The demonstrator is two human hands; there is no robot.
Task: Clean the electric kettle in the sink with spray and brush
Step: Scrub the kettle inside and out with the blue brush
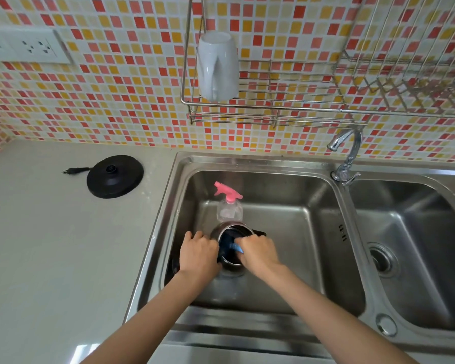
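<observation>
The steel electric kettle [225, 231] stands in the left sink basin [286, 219], its mouth facing up. My left hand [199, 252] grips the kettle's left side, where its black handle is. My right hand [259, 252] holds a blue brush [237, 247] whose head reaches into the kettle's mouth. A clear spray bottle [229, 210] with a pink trigger head stands just behind the kettle, touching or nearly touching it.
The kettle's black power base [115, 176] with its plug lies on the grey counter to the left. A faucet [346, 153] stands between the two basins. A wire rack [273, 101] with a white mug [217, 65] hangs on the tiled wall. A second basin [418, 245] lies right.
</observation>
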